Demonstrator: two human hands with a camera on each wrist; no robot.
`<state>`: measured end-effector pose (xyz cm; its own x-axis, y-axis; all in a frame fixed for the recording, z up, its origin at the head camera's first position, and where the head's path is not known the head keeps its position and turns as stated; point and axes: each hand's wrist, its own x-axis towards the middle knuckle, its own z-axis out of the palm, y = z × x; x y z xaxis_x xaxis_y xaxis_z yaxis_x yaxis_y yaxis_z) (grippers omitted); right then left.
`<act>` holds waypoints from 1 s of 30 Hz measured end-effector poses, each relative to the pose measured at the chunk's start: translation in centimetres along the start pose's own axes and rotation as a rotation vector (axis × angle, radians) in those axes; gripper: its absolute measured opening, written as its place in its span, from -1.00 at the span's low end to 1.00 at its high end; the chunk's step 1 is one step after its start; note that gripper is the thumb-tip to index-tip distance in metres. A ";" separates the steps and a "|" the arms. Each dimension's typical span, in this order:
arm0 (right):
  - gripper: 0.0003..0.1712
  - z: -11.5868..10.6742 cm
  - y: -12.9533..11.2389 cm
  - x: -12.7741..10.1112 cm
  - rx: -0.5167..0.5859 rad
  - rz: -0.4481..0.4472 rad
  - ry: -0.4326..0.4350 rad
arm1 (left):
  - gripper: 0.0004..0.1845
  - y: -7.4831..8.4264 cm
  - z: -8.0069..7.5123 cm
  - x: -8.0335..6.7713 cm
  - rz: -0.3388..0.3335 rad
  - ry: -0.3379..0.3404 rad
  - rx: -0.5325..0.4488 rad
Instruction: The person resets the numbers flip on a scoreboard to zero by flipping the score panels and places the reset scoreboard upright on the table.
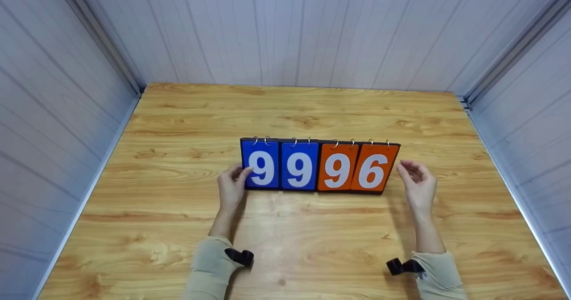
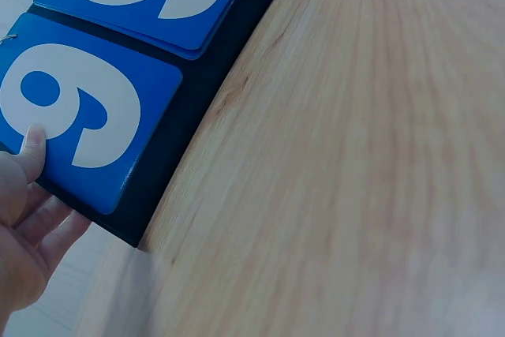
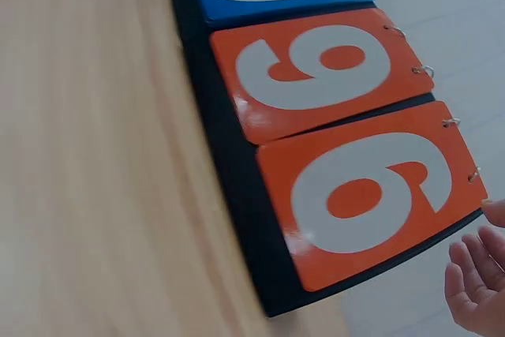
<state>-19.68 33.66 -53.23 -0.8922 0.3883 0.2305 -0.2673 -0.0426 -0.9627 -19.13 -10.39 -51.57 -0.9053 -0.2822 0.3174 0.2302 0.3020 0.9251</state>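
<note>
A flip scoreboard [image 1: 317, 191] stands on the wooden table, with two blue cards reading 9 and 9 and two orange cards reading 9 and 6, hung from metal rings along its top. My left hand [image 1: 232, 185] grips its left edge, thumb [image 2: 33, 144] on the face of the outer blue card [image 2: 95, 147] and the other fingers behind the board. Beside the right edge is my right hand [image 1: 419, 187], fingers loosely bent with nothing between them. In the right wrist view its fingertips [image 3: 487, 209] come right up to the corner of the orange 6 card [image 3: 304, 254].
The wooden table [image 1: 285, 228] spreads out around the scoreboard. Pale panelled walls rise at the back [image 1: 285, 32], the left [image 1: 53, 112] and the right [image 1: 526, 103]. A black camera mount [image 1: 241, 257] sits on the left wrist, another camera mount [image 1: 401, 266] on the right.
</note>
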 end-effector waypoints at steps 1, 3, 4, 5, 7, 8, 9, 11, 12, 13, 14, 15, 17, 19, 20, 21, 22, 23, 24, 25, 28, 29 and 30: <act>-0.68 0.0 0.4 -0.4 -0.006 -0.017 -0.011 | -0.82 0.0 0.0 0.0 -0.006 0.004 -0.006; -0.68 0.3 0.3 -1.5 -0.008 -0.011 -0.031 | -0.82 0.1 0.1 0.1 -0.017 0.004 -0.024; -0.67 0.7 -0.1 -2.1 -0.011 -0.002 -0.035 | -0.82 0.1 0.1 0.1 -0.021 0.002 -0.032; -0.65 1.1 -0.3 -2.5 -0.032 -0.012 -0.033 | -0.82 0.1 0.1 0.1 -0.023 0.000 -0.041; -0.63 2.1 -1.5 -3.6 -0.061 -0.023 -0.029 | -0.82 0.1 0.1 0.1 -0.028 -0.002 -0.054; -0.62 2.7 -2.3 -4.0 -0.052 -0.012 -0.028 | -0.82 0.1 0.1 0.0 -0.029 -0.003 -0.054; -0.61 3.2 -3.0 -4.5 -0.068 -0.013 -0.026 | -0.82 0.2 0.1 0.0 -0.029 -0.002 -0.050; -0.59 4.2 -4.2 -5.2 -0.096 -0.009 -0.016 | -0.83 0.2 0.1 0.0 -0.025 0.002 -0.037; -0.59 4.5 -4.4 -5.4 -0.094 0.000 -0.006 | -0.83 0.2 0.1 0.0 -0.025 0.004 -0.030; -0.59 4.7 -4.5 -5.6 -0.100 0.012 0.001 | -0.84 0.1 0.1 0.0 -0.024 0.006 -0.023; -0.60 4.8 -4.5 -5.7 -0.108 0.021 0.006 | -0.84 0.1 0.1 0.1 -0.023 0.008 -0.017; -0.61 4.9 -4.5 -5.8 -0.126 0.027 0.012 | -0.85 0.1 0.1 0.1 -0.023 0.008 -0.014; -0.60 5.1 -4.3 -5.8 -0.135 0.040 0.031 | -0.85 0.1 0.1 0.1 -0.025 0.007 -0.014; -0.61 5.3 -4.2 -5.8 -0.161 0.046 0.045 | -0.85 0.1 0.1 0.1 -0.028 0.006 -0.010; -0.61 5.4 -4.2 -5.7 -0.165 0.048 0.057 | -0.85 0.1 0.1 0.1 -0.029 0.006 -0.010; -0.61 5.5 -4.1 -5.7 -0.174 0.053 0.068 | -0.84 0.1 0.1 0.1 -0.028 0.007 -0.010; -0.61 5.6 -4.0 -5.7 -0.182 0.057 0.079 | -0.84 0.1 0.0 0.1 -0.024 0.009 -0.011; -0.61 5.6 -4.0 -5.7 -0.194 0.057 0.088 | -0.83 0.1 0.0 0.0 -0.019 0.010 -0.016; -0.61 5.7 -4.0 -5.6 -0.205 0.055 0.096 | -0.83 0.6 0.0 -0.1 -0.021 0.010 -0.016; -0.62 5.7 -4.1 -5.6 -0.214 0.054 0.103 | -0.83 1.1 -0.1 -0.1 -0.018 0.010 -0.020; -0.63 5.9 -4.4 -5.7 -0.244 0.041 0.116 | -0.84 2.1 -0.3 -0.3 -0.017 0.005 -0.029; -0.64 6.0 -4.7 -5.7 -0.254 0.045 0.121 | -0.84 2.1 -0.3 -0.3 -0.025 0.003 -0.028; -0.65 6.1 -5.1 -5.8 -0.266 0.048 0.124 | -0.84 2.1 -0.3 -0.3 -0.035 0.002 -0.023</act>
<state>-15.33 25.98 -48.81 -0.8461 0.5015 0.1808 -0.1065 0.1733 -0.9791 -18.25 -9.89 -49.67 -0.9121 -0.2942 0.2855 0.2067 0.2712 0.9401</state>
